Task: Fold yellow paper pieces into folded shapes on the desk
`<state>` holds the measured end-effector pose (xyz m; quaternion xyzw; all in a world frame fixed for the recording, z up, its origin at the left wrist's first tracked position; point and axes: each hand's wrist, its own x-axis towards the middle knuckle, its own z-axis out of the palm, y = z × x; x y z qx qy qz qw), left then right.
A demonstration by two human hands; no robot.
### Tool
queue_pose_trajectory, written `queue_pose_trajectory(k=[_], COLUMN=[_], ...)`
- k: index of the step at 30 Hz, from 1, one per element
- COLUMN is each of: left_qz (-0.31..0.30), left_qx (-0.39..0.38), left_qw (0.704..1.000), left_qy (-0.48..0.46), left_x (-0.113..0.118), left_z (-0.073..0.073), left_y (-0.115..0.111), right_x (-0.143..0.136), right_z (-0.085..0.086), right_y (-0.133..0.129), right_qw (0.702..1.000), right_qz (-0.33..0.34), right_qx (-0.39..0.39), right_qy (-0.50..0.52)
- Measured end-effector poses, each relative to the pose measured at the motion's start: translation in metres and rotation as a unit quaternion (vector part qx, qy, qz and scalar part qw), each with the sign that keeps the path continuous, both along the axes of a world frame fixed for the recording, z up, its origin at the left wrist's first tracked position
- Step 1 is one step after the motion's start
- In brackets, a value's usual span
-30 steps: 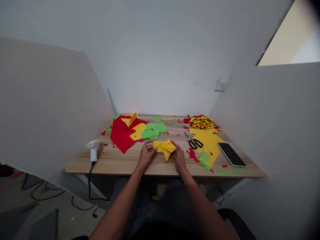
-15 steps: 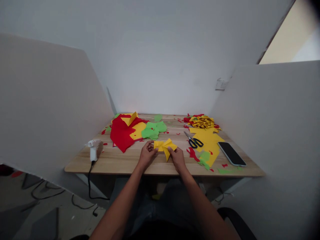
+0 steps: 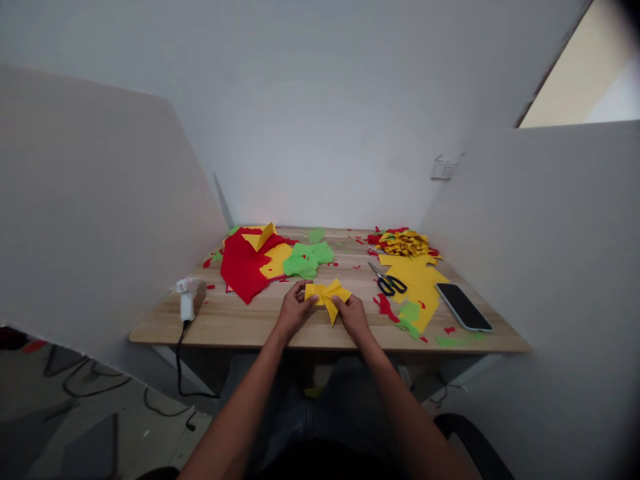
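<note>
A yellow bow-shaped piece (image 3: pixel 327 293), with a pointed tail hanging down, is held between both hands above the front part of the wooden table. My left hand (image 3: pixel 296 309) pinches its left end, thumb on top. My right hand (image 3: pixel 353 315) grips the right side, its thumb near the pinched middle. Black-handled scissors (image 3: pixel 391 284) lie to the right of the hands, beside yellow sheets (image 3: pixel 417 288). Behind the hands is a crumpled green piece (image 3: pixel 307 259).
Red cloth (image 3: pixel 243 267) lies at the back left. A white glue gun (image 3: pixel 187 303) with a black cord stands at the left edge. A phone (image 3: pixel 464 307) rests at the right, with a pile of yellow folded pieces (image 3: pixel 405 244) behind it. Partitions flank the table (image 3: pixel 240 331).
The yellow piece and both hands have shifted very slightly to the left. The piece's right end has tilted a little, and both hands still hold it.
</note>
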<state>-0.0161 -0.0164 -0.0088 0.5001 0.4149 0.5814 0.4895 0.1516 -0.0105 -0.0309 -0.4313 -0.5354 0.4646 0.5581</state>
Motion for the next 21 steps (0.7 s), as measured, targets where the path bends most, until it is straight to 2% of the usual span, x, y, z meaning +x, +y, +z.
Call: queue_pose_trajectory(k=[3, 5, 9, 11, 17, 19, 21], left_qz=[0.015, 0.024, -0.002, -0.008, -0.059, -0.040, -0.010], left_qx=[0.005, 0.022, 0.028, 0.037, 0.070, 0.059, 0.030], left_qw=[0.999, 0.998, 0.999, 0.998, 0.977, 0.981, 0.991], left_qy=[0.037, 0.055, 0.045, 0.060, 0.190, 0.182, 0.126], left_x=[-0.001, -0.002, -0.002, 0.000, 0.007, 0.007, 0.006], left_z=[-0.003, -0.007, -0.012, -0.011, -0.001, 0.000, 0.000], left_y=[0.001, 0.003, 0.005, 0.003, -0.011, -0.012, -0.011], right_x=[-0.001, -0.001, 0.002, 0.003, 0.003, 0.003, 0.002], right_z=[0.001, 0.002, -0.002, -0.003, -0.003, -0.003, -0.004], right_y=[-0.002, -0.002, 0.000, 0.002, 0.001, 0.001, 0.002], right_qw=[0.998, 0.998, 0.995, 0.993, 0.987, 0.986, 0.990], right_qz=[0.021, 0.011, -0.026, -0.032, -0.049, -0.061, -0.066], right_qx=[0.025, 0.038, 0.074, 0.099, 0.131, 0.118, 0.091], right_qy=[-0.052, -0.059, -0.058, -0.059, -0.085, -0.096, -0.083])
